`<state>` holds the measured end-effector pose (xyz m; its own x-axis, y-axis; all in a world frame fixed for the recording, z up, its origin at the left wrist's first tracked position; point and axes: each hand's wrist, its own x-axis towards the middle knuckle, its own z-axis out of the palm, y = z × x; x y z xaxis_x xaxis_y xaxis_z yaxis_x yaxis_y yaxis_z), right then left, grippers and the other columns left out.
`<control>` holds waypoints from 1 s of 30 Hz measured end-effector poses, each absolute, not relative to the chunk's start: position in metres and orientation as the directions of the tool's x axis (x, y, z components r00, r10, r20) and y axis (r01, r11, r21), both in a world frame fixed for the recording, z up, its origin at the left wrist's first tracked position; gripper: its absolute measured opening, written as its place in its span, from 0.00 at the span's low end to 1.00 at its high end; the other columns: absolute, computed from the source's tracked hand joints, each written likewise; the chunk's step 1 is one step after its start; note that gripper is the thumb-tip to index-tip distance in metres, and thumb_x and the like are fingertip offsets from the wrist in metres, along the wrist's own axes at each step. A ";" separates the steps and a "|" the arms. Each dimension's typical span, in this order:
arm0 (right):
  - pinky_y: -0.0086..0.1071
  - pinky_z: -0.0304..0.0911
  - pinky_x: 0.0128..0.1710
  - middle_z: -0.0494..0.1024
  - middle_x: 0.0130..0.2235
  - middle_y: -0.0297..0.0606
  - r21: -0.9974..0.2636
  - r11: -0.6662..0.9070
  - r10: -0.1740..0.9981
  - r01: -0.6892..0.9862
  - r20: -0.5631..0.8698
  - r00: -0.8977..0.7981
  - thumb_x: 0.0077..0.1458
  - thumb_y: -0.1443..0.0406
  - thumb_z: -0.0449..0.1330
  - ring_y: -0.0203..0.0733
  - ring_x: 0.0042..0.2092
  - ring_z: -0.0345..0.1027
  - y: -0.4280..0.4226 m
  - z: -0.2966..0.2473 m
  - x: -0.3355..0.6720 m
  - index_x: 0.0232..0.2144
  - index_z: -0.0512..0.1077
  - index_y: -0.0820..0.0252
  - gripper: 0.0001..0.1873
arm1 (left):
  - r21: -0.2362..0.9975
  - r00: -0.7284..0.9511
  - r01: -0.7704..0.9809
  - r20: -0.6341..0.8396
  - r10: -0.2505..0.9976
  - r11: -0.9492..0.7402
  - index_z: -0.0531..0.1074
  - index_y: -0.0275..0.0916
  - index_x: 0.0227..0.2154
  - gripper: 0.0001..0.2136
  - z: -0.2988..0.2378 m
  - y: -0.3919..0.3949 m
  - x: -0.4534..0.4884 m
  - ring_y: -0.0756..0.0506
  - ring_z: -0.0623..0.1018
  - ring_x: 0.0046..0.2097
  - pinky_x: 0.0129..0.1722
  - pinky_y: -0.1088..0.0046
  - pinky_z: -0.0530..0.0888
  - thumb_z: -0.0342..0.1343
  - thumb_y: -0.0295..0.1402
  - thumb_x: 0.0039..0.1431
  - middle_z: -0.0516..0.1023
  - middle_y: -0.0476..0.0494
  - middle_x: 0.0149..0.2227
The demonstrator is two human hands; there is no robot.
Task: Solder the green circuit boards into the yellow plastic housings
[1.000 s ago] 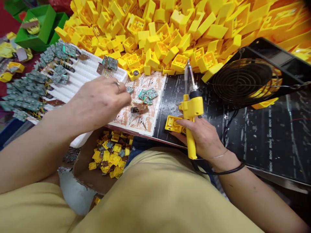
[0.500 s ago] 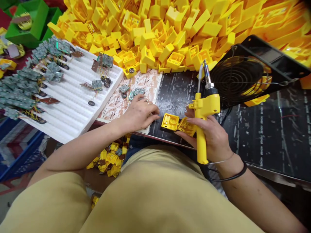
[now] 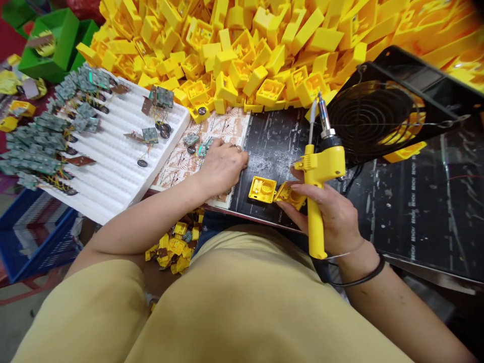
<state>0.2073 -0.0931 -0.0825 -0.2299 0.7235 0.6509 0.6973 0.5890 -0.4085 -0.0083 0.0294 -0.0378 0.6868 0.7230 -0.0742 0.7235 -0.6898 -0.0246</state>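
My right hand (image 3: 333,214) grips a yellow soldering gun (image 3: 318,174) with its tip pointing up and away, and its fingers also pinch a yellow plastic housing (image 3: 290,194). A second open yellow housing (image 3: 262,189) lies on the black mat just left of it. My left hand (image 3: 222,166) rests knuckles-up on the patterned sheet (image 3: 181,161), fingers curled down at small green circuit boards (image 3: 202,147); what they hold is hidden.
A big heap of yellow housings (image 3: 264,45) fills the back. A black fan (image 3: 381,113) stands at the right. A white ridged foam tray (image 3: 109,151) with circuit boards lies left, green bins (image 3: 56,45) behind it, a blue crate (image 3: 34,237) below.
My left hand came back from the foam tray to the patterned sheet beside the housing, then shifted slightly up-left. The right hand with the soldering gun moved a little right.
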 end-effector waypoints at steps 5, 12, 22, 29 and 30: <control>0.39 0.76 0.39 0.80 0.42 0.40 -0.400 0.589 0.723 0.702 0.650 -0.236 0.57 0.68 0.70 0.49 0.43 0.78 -0.094 -0.080 0.211 0.52 0.67 0.56 0.24 | 0.242 0.757 0.648 -0.100 0.645 -0.723 0.81 0.40 0.37 0.10 -0.018 0.029 -0.023 0.41 0.82 0.43 0.61 0.51 0.66 0.54 0.29 0.64 0.85 0.43 0.37; 0.43 0.75 0.40 0.79 0.41 0.38 -0.371 0.598 0.721 0.711 0.637 -0.273 0.60 0.66 0.67 0.49 0.42 0.77 -0.087 -0.074 0.210 0.56 0.64 0.54 0.24 | 0.569 0.886 0.405 -0.051 0.461 -0.715 0.78 0.48 0.52 0.15 0.015 0.010 -0.058 0.42 0.72 0.66 0.70 0.53 0.62 0.52 0.29 0.67 0.73 0.43 0.65; 0.45 0.74 0.46 0.79 0.45 0.41 -0.352 0.628 0.727 0.694 0.584 -0.362 0.62 0.61 0.66 0.50 0.47 0.76 -0.077 -0.072 0.206 0.57 0.64 0.54 0.24 | 0.669 0.893 0.407 -0.148 0.426 -0.621 0.81 0.42 0.44 0.09 0.015 -0.027 -0.102 0.51 0.82 0.37 0.37 0.81 0.76 0.57 0.29 0.66 0.85 0.47 0.37; 0.46 0.70 0.55 0.78 0.48 0.44 -0.333 0.665 0.717 0.669 0.537 -0.445 0.63 0.58 0.65 0.49 0.49 0.75 -0.068 -0.074 0.195 0.57 0.63 0.57 0.25 | 0.401 0.704 0.579 0.193 0.683 -0.710 0.79 0.39 0.47 0.10 0.000 -0.029 -0.076 0.45 0.81 0.44 0.50 0.66 0.73 0.55 0.30 0.68 0.85 0.41 0.43; 0.46 0.70 0.55 0.78 0.48 0.43 -0.331 0.668 0.715 0.667 0.535 -0.450 0.63 0.59 0.64 0.49 0.49 0.75 -0.068 -0.075 0.193 0.57 0.63 0.57 0.24 | 0.350 0.641 0.654 0.214 0.737 -0.671 0.78 0.38 0.47 0.11 -0.007 -0.025 -0.071 0.43 0.81 0.46 0.53 0.62 0.72 0.57 0.34 0.67 0.85 0.39 0.45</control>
